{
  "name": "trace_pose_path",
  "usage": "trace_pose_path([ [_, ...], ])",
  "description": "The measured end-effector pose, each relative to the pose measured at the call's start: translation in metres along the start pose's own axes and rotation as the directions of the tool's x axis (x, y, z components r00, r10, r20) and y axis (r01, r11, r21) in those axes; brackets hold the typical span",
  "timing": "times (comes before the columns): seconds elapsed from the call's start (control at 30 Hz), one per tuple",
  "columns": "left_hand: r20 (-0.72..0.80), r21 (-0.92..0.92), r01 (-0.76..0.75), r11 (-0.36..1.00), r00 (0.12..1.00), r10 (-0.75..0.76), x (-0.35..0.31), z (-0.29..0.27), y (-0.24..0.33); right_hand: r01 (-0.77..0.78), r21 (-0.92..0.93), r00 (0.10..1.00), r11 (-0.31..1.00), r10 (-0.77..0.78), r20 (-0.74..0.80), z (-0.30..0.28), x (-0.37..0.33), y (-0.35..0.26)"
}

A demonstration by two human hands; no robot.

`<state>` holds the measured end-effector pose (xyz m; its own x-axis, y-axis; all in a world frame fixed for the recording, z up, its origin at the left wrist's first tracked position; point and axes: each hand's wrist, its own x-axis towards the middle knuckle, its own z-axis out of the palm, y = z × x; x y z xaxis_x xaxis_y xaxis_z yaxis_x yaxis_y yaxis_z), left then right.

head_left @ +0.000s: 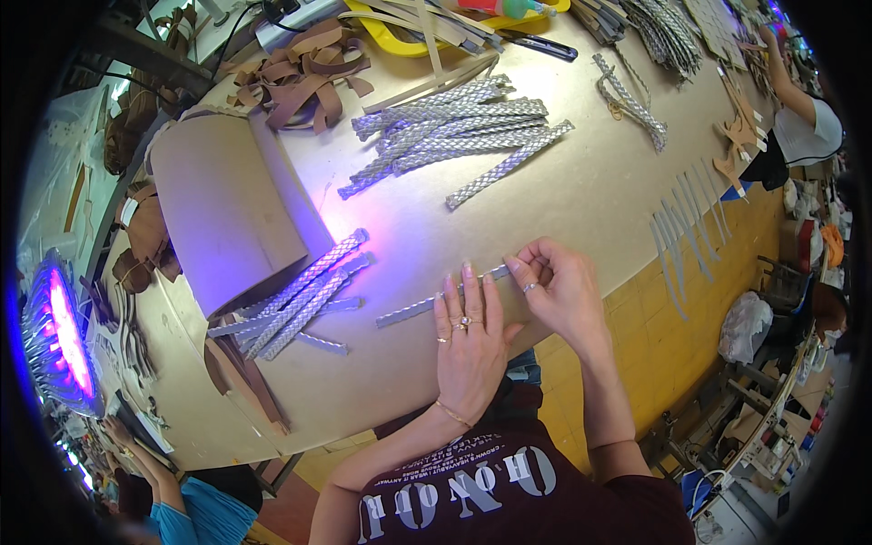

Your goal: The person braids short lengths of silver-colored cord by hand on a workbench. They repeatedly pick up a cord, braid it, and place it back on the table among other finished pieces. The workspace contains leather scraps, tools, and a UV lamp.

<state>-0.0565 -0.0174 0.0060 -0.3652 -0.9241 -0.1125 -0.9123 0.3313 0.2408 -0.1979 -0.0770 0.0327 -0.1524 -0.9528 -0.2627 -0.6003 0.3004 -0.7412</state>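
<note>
a flat silver strip (434,304) is pressed onto the near table (563,191) edge by the left hand (468,341), fingers together; the right hand (559,286) is pinched on its right end. slippage is judged possible if pressure eases.

A silver-grey braided strip (427,307) with a woven plait pattern lies near the front edge of the pale tan tabletop (581,182). More silver braided strips (454,132) are heaped toward the far edge. Brown scraps (300,77), possibly leather, fill the far left corner. A tan cardboard roll (227,209) sits by the left edge, washed with violet light. Yellow tray (391,32) at the far edge.
</note>
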Motion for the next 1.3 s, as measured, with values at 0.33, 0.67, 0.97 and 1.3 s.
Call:
trace_pose_path([
  [0.33,-0.055,0.016,0.021,1.000,0.998,-0.020,0.003,0.003,0.005,-0.001,-0.108,0.998,0.994,-0.006,-0.066,0.005,-0.004,0.002],
  [0.67,-0.083,0.070,0.019,0.997,0.996,-0.014,0.004,0.004,0.008,-0.064,0.039,0.996,0.997,0.067,-0.065,-0.003,-0.005,0.007],
  [0.97,-0.075,0.060,0.019,0.998,0.997,-0.015,0.005,0.005,0.008,-0.085,-0.120,0.994,0.989,0.076,-0.079,0.001,-0.005,0.001],
  [1.3,-0.102,-0.018,-0.006,1.000,0.995,0.004,0.004,0.004,0.003,-0.072,-0.132,0.955,0.989,0.030,-0.294,0.010,-0.016,0.008],
])
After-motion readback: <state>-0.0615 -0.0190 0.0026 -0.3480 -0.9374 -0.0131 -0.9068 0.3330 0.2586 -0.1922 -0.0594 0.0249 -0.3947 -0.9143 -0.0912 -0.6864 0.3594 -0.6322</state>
